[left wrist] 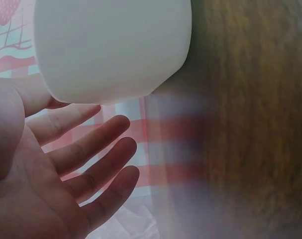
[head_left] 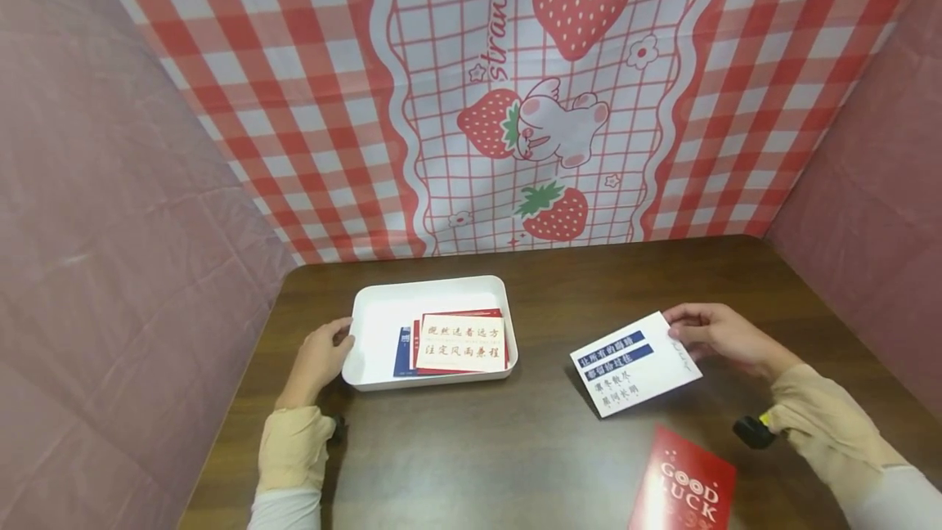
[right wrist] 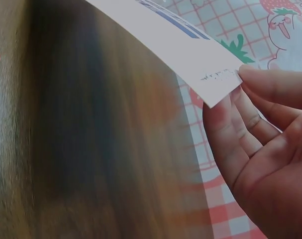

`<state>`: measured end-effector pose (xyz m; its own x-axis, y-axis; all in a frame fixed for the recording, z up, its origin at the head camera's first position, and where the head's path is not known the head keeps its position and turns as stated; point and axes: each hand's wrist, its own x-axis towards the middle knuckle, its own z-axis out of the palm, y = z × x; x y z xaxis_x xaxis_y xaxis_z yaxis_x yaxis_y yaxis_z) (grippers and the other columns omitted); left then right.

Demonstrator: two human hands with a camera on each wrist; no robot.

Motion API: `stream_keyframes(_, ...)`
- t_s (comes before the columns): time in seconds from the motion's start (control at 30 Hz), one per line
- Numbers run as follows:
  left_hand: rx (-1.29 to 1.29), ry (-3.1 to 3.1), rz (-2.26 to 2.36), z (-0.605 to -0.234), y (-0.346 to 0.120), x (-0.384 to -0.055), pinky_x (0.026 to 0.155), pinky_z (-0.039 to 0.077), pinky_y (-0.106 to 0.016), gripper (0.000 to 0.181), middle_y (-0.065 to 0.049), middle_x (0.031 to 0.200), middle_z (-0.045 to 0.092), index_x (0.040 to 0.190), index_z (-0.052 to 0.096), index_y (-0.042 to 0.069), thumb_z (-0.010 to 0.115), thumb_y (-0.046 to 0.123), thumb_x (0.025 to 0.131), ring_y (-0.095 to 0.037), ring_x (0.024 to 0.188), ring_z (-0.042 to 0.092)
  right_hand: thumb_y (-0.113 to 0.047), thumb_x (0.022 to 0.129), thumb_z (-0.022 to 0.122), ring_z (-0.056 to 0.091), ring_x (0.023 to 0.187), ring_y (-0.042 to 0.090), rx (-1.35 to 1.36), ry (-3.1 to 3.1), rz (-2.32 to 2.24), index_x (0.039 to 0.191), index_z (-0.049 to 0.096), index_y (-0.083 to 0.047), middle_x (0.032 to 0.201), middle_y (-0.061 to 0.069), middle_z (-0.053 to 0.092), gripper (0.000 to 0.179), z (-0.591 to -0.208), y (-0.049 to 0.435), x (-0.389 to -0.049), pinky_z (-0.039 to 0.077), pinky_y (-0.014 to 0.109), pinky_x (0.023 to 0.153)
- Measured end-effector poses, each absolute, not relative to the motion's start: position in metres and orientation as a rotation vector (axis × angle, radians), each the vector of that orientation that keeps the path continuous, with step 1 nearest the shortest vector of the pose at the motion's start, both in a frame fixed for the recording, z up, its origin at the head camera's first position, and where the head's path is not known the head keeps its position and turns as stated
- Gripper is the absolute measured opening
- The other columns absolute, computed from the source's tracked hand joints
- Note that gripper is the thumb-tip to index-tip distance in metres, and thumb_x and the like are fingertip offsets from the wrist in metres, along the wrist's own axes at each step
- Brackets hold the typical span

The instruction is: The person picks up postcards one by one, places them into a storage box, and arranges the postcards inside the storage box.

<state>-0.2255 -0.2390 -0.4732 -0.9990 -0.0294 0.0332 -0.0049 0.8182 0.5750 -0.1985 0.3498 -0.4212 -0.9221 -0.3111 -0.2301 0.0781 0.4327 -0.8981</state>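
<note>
My right hand (head_left: 724, 338) pinches a white card (head_left: 625, 383) by its right end, thumb on the printed face and fingers beneath. Dark blue bands and lines of Chinese writing cover the card, which is tilted above the table. In the right wrist view the thumb and fingertips meet at the corner of the card (right wrist: 190, 64). My left hand (head_left: 321, 358) is at the left side of a white tray (head_left: 383, 309). Its fingers, loosely extended in the left wrist view, touch the outside of the tray (left wrist: 111, 50). Cards (head_left: 462, 343) in cream, red and blue lie overlapping in the tray.
A red "GOOD LUCK" card (head_left: 684, 481) lies near the front edge of the brown wooden table (head_left: 471, 456). A strawberry-patterned checked cloth (head_left: 338, 105) hangs behind the table, with pink cloth (head_left: 132, 227) on both sides.
</note>
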Motion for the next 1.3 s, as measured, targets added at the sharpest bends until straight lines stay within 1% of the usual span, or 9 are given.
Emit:
stream_keyframes(0.27, 0.019, -2.949, -0.937, -0.473, -0.24, -0.225, 0.1, 0.044, -0.055, 0.042, -0.025, 0.121, 0.064, 0.132, 0.056, -0.002, 0.053, 0.015, 0.094, -0.04, 0.115, 0.059, -0.016, 0.096, 0.059, 0.068, 0.087, 0.018, -0.148, 2.315, -1.56, 0.132, 0.042, 0.014, 0.106, 0.002, 0.068, 0.05, -0.422, 0.342, -0.2, 0.06, 0.037, 0.076)
stream_keyframes(0.43, 0.02, -2.959, -0.921, -0.472, -0.24, -0.225, 0.101, 0.043, -0.056, 0.043, -0.026, 0.125, 0.062, 0.133, 0.056, -0.002, 0.052, 0.016, 0.095, -0.042, 0.119, 0.057, -0.015, 0.096, 0.059, 0.069, 0.086, 0.017, -0.137, 2.299, -1.604, 0.131, 0.042, 0.014, 0.1, -0.005, 0.068, 0.049, -0.422, 0.339, -0.2, 0.06, 0.037, 0.076)
stream_keyframes(0.6, 0.028, -2.973, -0.911, -0.472, -0.239, -0.225, 0.103, 0.041, -0.058, 0.043, -0.027, 0.127, 0.06, 0.134, 0.055, -0.002, 0.052, 0.017, 0.095, -0.044, 0.121, 0.055, -0.014, 0.096, 0.059, 0.07, 0.084, 0.017, -0.153, 2.275, -1.655, 0.128, 0.046, 0.012, 0.097, -0.009, 0.07, 0.044, -0.423, 0.335, -0.201, 0.061, 0.037, 0.075)
stream_keyframes(0.7, 0.038, -2.975, -0.907, -0.472, -0.239, -0.225, 0.103, 0.041, -0.058, 0.043, -0.027, 0.128, 0.06, 0.134, 0.055, -0.002, 0.052, 0.017, 0.095, -0.045, 0.122, 0.054, -0.013, 0.096, 0.059, 0.07, 0.084, 0.016, -0.16, 2.257, -1.695, 0.124, 0.052, 0.007, 0.096, -0.01, 0.07, 0.035, -0.424, 0.331, -0.203, 0.06, 0.036, 0.074)
stream_keyframes(0.8, 0.037, -2.968, -0.915, -0.472, -0.238, -0.225, 0.102, 0.042, -0.057, 0.044, -0.027, 0.126, 0.061, 0.134, 0.055, -0.002, 0.052, 0.017, 0.095, -0.043, 0.12, 0.056, -0.013, 0.096, 0.059, 0.07, 0.083, 0.014, -0.156, 2.229, -1.753, 0.118, 0.059, -0.005, 0.095, -0.01, 0.071, 0.024, -0.425, 0.327, -0.206, 0.06, 0.035, 0.073)
stream_keyframes(0.9, 0.032, -2.96, -0.924, -0.473, -0.238, -0.225, 0.101, 0.043, -0.056, 0.043, -0.026, 0.123, 0.063, 0.134, 0.055, -0.002, 0.053, 0.016, 0.094, -0.042, 0.117, 0.058, -0.013, 0.096, 0.058, 0.069, 0.083, 0.012, -0.151, 2.198, -1.813, 0.111, 0.062, -0.015, 0.095, -0.01, 0.071, 0.016, -0.427, 0.323, -0.207, 0.06, 0.034, 0.072)
stream_keyframes(0.97, 0.029, -2.958, -0.928, -0.473, -0.237, -0.225, 0.1, 0.044, -0.056, 0.043, -0.025, 0.121, 0.064, 0.134, 0.055, -0.002, 0.053, 0.016, 0.094, -0.041, 0.116, 0.058, -0.012, 0.097, 0.058, 0.069, 0.082, 0.012, -0.147, 2.178, -1.845, 0.108, 0.063, -0.019, 0.095, -0.01, 0.071, 0.014, -0.428, 0.321, -0.208, 0.06, 0.033, 0.072)
stream_keyframes(1.3, 0.02, -2.955, -0.909, -0.473, -0.239, -0.225, 0.101, 0.042, -0.057, 0.042, -0.027, 0.123, 0.063, 0.133, 0.056, -0.002, 0.054, 0.015, 0.094, -0.044, 0.118, 0.056, -0.01, 0.097, 0.056, 0.07, 0.082, 0.01, -0.123, 2.088, -1.973, 0.106, 0.062, -0.021, 0.094, -0.009, 0.072, 0.016, -0.431, 0.308, -0.211, 0.06, 0.031, 0.071)
